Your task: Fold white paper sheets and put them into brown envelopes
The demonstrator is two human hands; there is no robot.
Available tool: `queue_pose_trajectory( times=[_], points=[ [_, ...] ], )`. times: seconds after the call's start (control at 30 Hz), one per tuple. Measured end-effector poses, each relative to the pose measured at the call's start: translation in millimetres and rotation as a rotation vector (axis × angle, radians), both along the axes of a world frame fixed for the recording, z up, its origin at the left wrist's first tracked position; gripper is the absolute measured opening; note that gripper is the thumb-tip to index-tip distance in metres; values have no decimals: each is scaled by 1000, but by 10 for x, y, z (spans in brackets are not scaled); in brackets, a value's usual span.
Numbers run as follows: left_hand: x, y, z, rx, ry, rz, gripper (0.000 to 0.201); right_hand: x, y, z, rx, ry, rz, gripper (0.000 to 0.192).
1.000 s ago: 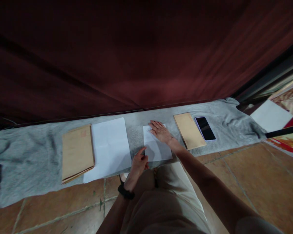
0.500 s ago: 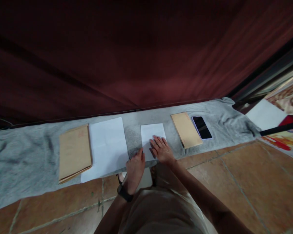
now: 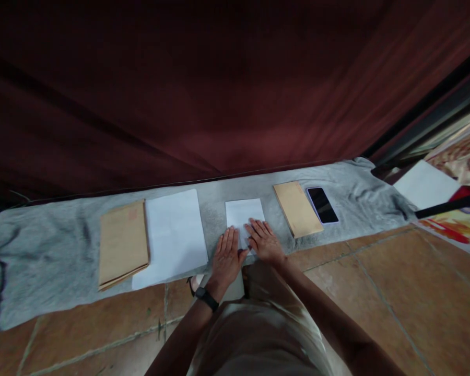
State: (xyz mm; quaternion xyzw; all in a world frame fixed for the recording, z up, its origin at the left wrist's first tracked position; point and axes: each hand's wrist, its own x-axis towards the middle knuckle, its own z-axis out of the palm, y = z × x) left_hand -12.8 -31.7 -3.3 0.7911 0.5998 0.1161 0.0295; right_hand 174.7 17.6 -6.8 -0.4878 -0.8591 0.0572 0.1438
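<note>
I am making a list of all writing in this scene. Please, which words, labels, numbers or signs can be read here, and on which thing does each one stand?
No text can be read.
Left brown envelope: a faint reddish mark near its far corner, too blurred to read.
Right brown envelope: no legible writing.
Folded white paper under left hand and right hand: blank.
Large white sheet: blank.
Phone: dark screen.

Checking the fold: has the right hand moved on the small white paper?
Yes. The right hand slid from the far edge of the small white folded paper to its near edge.
</note>
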Motion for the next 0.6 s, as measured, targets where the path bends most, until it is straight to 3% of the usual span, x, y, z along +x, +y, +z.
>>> queue_pose_trajectory(
  times=[0.43, 0.6],
  points=[
    [-219, -207, 24, 38, 7, 7, 70, 565, -207, 4, 30, -34, -48, 52],
    [-174, -219, 131, 7, 32, -32, 59, 692, -292, 26, 7, -29, 46, 57]
  ],
)
